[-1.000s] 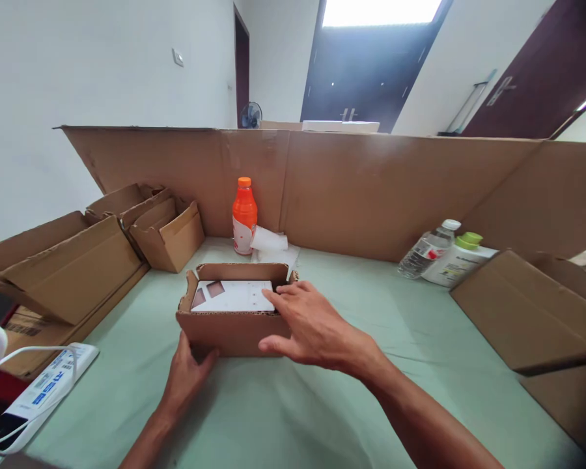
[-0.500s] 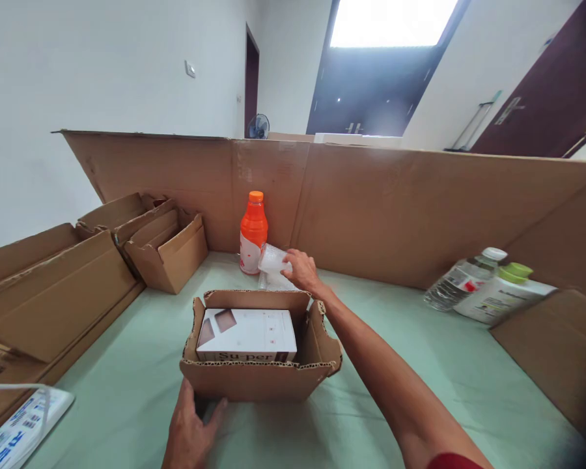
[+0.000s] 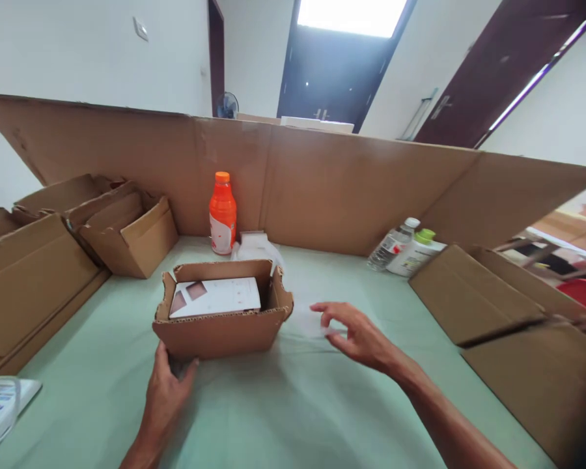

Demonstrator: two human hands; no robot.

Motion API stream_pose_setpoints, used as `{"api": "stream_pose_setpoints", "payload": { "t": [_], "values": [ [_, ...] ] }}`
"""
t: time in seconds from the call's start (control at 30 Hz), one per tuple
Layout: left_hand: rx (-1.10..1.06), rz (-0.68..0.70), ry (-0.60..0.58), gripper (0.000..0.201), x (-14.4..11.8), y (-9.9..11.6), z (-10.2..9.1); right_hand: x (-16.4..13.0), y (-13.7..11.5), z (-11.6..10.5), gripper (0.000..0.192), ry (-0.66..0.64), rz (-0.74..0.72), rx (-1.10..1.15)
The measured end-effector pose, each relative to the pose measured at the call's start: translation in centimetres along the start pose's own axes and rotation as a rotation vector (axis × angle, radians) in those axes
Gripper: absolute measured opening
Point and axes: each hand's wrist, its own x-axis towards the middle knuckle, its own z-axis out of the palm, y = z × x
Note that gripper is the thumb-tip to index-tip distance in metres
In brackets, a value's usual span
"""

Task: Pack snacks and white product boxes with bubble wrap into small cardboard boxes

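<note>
An open cardboard box (image 3: pixel 222 335) stands on the green cloth in front of me, with a white printed carton (image 3: pixel 224 296) inside it. My left hand (image 3: pixel 168 384) grips the box's lower front-left corner, thumb along the bottom front edge and fingers at the side. To the right of the box, my right hand (image 3: pixel 354 332) hovers with thumb and index finger apart. A faint pale smear shows between that hand and the box; I cannot make out what it is. Crumpled clear bubble wrap (image 3: pixel 256 246) lies behind the box, partly hidden by it, beside an orange bottle (image 3: pixel 223 215).
Cardboard boxes (image 3: pixel 127 241) line the left side. A clear bottle (image 3: pixel 393 246) and a white bottle with a green cap (image 3: pixel 415 254) lean at the back right. Cardboard flaps (image 3: pixel 473 296) edge the right. A tall cardboard wall (image 3: pixel 332 195) closes the back.
My right hand has let go of the bubble wrap and come back to the right of the box. The box has turned slightly under my left hand. The view has swung right.
</note>
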Motion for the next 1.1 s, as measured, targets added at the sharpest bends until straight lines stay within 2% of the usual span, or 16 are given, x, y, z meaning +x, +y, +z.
{"api": "stream_pose_setpoints", "payload": {
  "t": [0.07,0.13,0.23,0.27,0.33,0.4,0.47,0.53,0.6,0.7,0.77,0.8,0.87,0.97,1.03,1.1],
  "values": [
    [-0.006,0.013,0.026,0.086,-1.6,0.9,-1.1,-3.3,-1.2,1.5,0.018,-0.158,-0.011,0.044],
    [0.032,0.028,0.105,0.082,-4.2,1.6,-2.2,-6.0,-2.5,2.8,0.023,-0.286,-0.050,0.110],
    [0.121,0.212,0.161,0.073,-8.4,2.5,-3.5,-8.4,-4.2,4.5,0.030,-0.430,-0.099,0.214],
    [0.133,0.322,0.118,0.070,-9.6,2.7,-3.6,-8.8,-4.7,5.0,0.030,-0.461,-0.102,0.244],
    [0.133,0.554,-0.080,0.068,-11.5,3.3,-3.3,-9.1,-5.2,5.8,0.029,-0.492,-0.099,0.290],
    [0.113,0.723,-0.335,0.077,-12.5,4.0,-2.0,-9.2,-5.6,6.6,0.027,-0.491,-0.101,0.313],
    [0.100,0.827,-0.543,0.093,-12.9,4.5,-0.1,-9.3,-5.6,6.9,0.024,-0.490,-0.112,0.323],
    [0.080,0.866,-0.638,0.100,-13.1,4.8,2.0,-9.2,-5.2,6.7,0.016,-0.504,-0.130,0.356],
    [0.058,0.851,-0.644,0.091,-13.1,4.7,3.7,-8.6,-4.0,5.8,0.025,-0.479,-0.118,0.420],
    [-0.003,0.844,-0.661,0.054,-12.9,3.8,5.2,-5.3,-0.7,4.0,0.029,-0.279,-0.004,0.446],
    [-0.045,0.889,-0.674,0.027,-12.8,2.7,5.8,-1.0,2.1,3.3,0.024,-0.073,0.143,0.373],
    [-0.057,0.919,-0.659,0.022,-12.8,2.0,6.2,1.5,3.6,3.1,0.026,0.025,0.238,0.329],
    [-0.038,0.963,-0.597,0.024,-12.9,0.4,7.2,6.9,6.0,3.3,0.037,0.158,0.350,0.293],
    [0.006,1.045,-0.508,0.026,-12.9,-2.2,9.1,13.5,8.0,4.1,0.045,0.217,0.401,0.350],
    [0.007,1.091,-0.467,0.028,-12.8,-3.2,10.1,15.7,8.3,4.4,0.034,0.202,0.397,0.429],
    [-0.023,1.101,-0.439,0.030,-12.6,-3.3,10.2,15.6,8.2,4.2,0.020,0.191,0.382,0.521]
  ]
}}
